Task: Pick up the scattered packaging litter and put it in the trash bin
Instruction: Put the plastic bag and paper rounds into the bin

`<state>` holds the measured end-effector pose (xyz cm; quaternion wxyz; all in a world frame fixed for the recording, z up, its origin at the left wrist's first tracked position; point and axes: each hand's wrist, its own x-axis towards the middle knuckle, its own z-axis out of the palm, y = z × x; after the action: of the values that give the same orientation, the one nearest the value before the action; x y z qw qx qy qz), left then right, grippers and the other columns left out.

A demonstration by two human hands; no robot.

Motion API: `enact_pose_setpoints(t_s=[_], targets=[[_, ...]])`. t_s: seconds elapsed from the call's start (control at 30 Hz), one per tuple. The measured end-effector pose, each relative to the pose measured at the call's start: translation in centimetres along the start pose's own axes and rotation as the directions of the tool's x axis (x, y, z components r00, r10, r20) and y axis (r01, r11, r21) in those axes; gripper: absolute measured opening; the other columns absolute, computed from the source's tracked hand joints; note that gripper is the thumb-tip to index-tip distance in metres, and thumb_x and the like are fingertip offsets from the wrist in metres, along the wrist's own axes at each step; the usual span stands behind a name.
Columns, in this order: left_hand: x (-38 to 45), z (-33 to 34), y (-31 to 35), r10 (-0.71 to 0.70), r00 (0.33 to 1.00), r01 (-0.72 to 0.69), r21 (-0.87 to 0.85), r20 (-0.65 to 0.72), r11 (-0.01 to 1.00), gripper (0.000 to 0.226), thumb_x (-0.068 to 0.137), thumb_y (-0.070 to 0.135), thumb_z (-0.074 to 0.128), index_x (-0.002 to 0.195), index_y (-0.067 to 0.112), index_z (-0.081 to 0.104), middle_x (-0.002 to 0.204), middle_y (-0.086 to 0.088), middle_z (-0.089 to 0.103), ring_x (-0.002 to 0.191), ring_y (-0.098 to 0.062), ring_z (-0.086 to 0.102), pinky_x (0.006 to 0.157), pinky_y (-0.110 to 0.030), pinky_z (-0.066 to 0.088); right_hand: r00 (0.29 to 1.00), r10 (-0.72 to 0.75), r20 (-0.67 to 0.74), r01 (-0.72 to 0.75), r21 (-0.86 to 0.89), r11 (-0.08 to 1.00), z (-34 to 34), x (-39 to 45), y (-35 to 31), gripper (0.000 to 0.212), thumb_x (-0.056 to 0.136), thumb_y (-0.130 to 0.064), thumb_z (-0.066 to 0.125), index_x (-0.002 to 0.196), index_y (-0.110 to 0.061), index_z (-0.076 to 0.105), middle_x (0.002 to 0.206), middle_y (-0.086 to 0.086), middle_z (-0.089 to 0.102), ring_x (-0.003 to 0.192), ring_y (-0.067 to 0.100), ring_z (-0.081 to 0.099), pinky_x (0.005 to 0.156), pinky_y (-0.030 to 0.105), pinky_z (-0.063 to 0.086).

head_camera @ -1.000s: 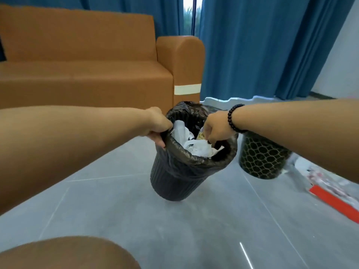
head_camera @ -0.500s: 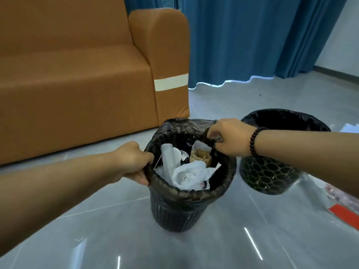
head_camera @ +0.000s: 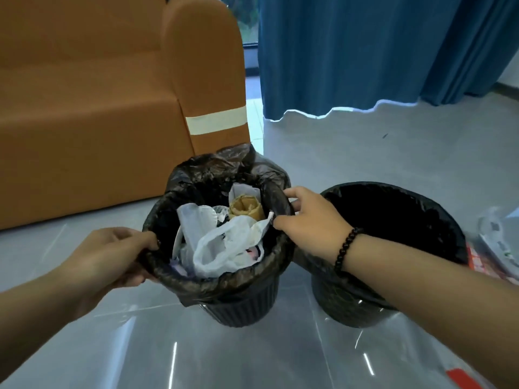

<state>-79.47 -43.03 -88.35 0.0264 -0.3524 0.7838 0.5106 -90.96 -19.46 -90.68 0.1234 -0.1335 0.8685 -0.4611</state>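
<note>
Left hand [head_camera: 112, 256] grips rim of full trash bin [head_camera: 241, 301]. Right hand [head_camera: 311, 220] pinches its bag edge. Packaging litter [head_camera: 502, 242] lies on floor, far right. Hard pull could tip bin, spill trash.

Two bins [head_camera: 241, 310] [head_camera: 393, 209], two hands [head_camera: 112, 256] [head_camera: 311, 220], one sofa [head_camera: 98, 122].

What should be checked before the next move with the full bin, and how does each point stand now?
1. Left hand grips the bag rim of the full bin: ok.
2. Right hand has a firm hold on the far rim: cannot tell; fingers touch it.
3. White plastic bag and other litter sit inside the liner: ok.
4. Second bin stands upright beside it, lined: ok.
5. All litter is off the floor: not ok; packaging lies at right.
</note>
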Motion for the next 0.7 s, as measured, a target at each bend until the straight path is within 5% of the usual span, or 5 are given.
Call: enact_pose_setpoints(t_s=[0.17,0.37,0.5,0.6,0.7], targets=[[-1.5,2.1,2.9,-0.082,0.993,0.084,0.014,-0.085,0.996,0.018,0.088,0.011,0.058,0.087,-0.006,0.065,0.058,-0.019,0.066,0.06,-0.026,0.056,0.035,-0.018,0.043,0.997,0.052,0.059,-0.058,0.11,0.992,-3.0,1.3,1.1,0.047,0.09,-0.027,0.054,0.135,-0.021,0.043,0.088,-0.002,0.065,0.068,0.008,0.058,0.055,0.018,0.044],[-3.0,4.6,5.0,-0.171,0.964,0.166,-0.043,-0.206,0.985,0.024,0.09,0.011,0.057,0.074,-0.007,0.062,0.05,-0.014,0.059,0.037,-0.016,0.053,0.04,-0.018,0.05,0.994,0.108,0.011,-0.107,-0.059,0.992,-9.5,2.1,4.9,0.057,0.088,-0.027,0.056,0.141,-0.018,0.036,0.133,0.004,0.048,0.114,0.019,0.051,0.085,0.024,0.039],[-4.7,6.6,4.6,-0.215,0.927,0.196,-0.092,-0.307,0.976,0.023,0.089,0.009,0.057,0.078,-0.01,0.064,0.048,-0.014,0.061,0.034,-0.017,0.055,0.04,-0.019,0.052,0.959,0.28,-0.054,-0.284,-0.255,0.924,-11.3,0.7,9.2,0.069,0.086,-0.028,0.056,0.146,-0.017,0.023,0.15,0.012,0.021,0.14,0.032,0.017,0.109,0.04,0.03],[-5.5,7.5,5.1,-0.229,0.908,0.21,-0.092,-0.351,0.973,0.025,0.088,0.01,0.059,0.083,-0.014,0.065,0.056,-0.018,0.065,0.035,-0.019,0.058,0.041,-0.022,0.054,0.918,0.37,-0.145,-0.395,-0.416,0.819,-12.5,-0.2,12.1,0.083,0.082,-0.029,0.058,0.148,-0.021,0.008,0.156,0.014,-0.004,0.143,0.036,-0.011,0.116,0.052,0.005],[-5.6,7.5,6.2,-0.212,0.907,0.201,-0.068,-0.363,0.977,0.025,0.088,0.011,0.06,0.079,-0.012,0.065,0.062,-0.019,0.065,0.038,-0.021,0.06,0.043,-0.024,0.056,0.87,0.433,-0.238,-0.494,-0.422,0.761,-13.8,-0.3,14.9,0.094,0.08,-0.027,0.06,0.149,-0.017,-0.003,0.155,0.017,-0.014,0.142,0.039,-0.015,0.114,0.058,0.002]])
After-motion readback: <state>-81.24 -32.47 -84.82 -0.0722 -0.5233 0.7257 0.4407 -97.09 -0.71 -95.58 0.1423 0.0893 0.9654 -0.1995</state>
